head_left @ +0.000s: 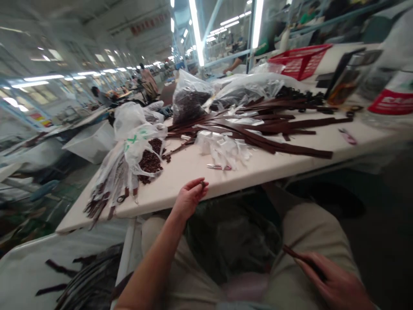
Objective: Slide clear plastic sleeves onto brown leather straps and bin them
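My left hand (189, 199) hovers at the near edge of the white table (193, 168), its fingertips pinched on a small dark piece (203, 184). My right hand (332, 280) rests on my right thigh and grips the end of a dark brown strap (298, 257). Many more brown straps (258, 129) lie spread across the table's middle. A heap of small white plastic bags (222, 148) sits just beyond my left hand. A clear bag spilling small brown pieces (150, 161) lies to the left.
Big clear bags of dark parts (190, 101) stand at the table's back. A red basket (300, 60) sits far right, beside a bottle with a red label (392, 97). Packaged straps (109, 189) hang over the left edge. A white bin with straps (80, 275) is below left.
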{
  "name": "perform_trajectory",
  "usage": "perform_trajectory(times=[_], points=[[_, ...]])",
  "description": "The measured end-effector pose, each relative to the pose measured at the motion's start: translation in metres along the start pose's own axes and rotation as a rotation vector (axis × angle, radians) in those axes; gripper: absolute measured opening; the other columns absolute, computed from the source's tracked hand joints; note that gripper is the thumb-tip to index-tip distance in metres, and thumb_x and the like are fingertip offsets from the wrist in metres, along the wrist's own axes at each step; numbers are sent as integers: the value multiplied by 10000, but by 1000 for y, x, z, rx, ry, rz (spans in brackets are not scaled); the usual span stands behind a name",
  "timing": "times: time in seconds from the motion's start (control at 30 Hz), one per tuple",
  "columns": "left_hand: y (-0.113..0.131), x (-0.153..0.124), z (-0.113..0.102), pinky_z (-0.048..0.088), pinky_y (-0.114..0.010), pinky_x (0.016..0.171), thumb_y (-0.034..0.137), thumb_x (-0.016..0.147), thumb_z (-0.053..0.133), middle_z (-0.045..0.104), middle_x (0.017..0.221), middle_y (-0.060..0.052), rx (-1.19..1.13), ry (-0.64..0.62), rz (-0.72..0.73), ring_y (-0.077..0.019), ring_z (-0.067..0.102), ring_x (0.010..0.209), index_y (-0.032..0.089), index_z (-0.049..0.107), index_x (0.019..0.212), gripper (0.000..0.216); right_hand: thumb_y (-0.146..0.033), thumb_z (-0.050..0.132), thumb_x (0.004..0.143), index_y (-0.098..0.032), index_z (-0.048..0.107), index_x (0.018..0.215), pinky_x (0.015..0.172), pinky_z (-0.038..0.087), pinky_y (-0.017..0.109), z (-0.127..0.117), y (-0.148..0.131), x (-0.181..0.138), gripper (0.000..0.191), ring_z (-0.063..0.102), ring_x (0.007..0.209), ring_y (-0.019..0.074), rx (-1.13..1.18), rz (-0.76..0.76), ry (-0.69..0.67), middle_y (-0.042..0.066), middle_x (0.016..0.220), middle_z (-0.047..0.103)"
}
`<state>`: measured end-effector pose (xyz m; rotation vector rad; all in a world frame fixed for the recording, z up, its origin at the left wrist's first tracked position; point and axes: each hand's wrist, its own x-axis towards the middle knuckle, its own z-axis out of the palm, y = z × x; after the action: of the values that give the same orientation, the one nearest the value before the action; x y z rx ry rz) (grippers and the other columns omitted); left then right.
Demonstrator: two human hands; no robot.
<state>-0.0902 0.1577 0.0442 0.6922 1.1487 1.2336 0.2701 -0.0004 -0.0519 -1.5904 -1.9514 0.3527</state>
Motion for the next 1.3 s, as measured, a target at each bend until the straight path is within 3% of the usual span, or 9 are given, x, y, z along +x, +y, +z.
perform_trajectory(times=[0.13,0.27,0.53,0.87,1.07,1.3], points=[[-62,-52,45,564,-162,629,204,617,846,751,862,-63,-182,-137,-330,-111,700,702,139,709,944,361,-326,517,944,-220,686,918,588,502,237,-24,-41,24,202,672,632,139,37,-104,46,10,730,703],[-85,-70,57,549,-151,570,197,578,860,743,778,-59,-155,-252,-476,-107,688,632,126,711,857,324,-271,537,945,-187,674,909,587,439,229,-35,-75,42,165,624,631,122,52,-135,64,13,707,660],[-78,-82,56,478,-154,481,256,589,854,719,680,-48,-25,-349,-450,-95,633,520,117,720,843,319,-269,510,964,-178,680,889,581,378,233,-26,-102,49,207,565,614,114,41,-215,77,8,681,621],[-82,-92,61,377,-131,438,320,639,829,645,563,-7,2,-394,-452,-43,507,433,121,741,898,338,-206,536,929,-168,679,901,582,380,229,-18,-105,41,151,572,627,111,159,-216,43,7,707,633],[-82,-93,61,355,-126,441,307,674,813,645,576,-16,11,-423,-453,-39,503,445,126,754,907,302,-214,544,919,-187,683,905,573,387,223,-16,-102,41,142,569,614,108,221,-169,14,1,701,639],[-77,-93,59,438,-189,549,319,649,832,713,729,-63,124,-510,-360,-89,570,574,140,762,993,394,-212,561,913,-189,672,893,613,426,215,-10,-100,40,115,605,664,108,339,-92,0,4,746,671]])
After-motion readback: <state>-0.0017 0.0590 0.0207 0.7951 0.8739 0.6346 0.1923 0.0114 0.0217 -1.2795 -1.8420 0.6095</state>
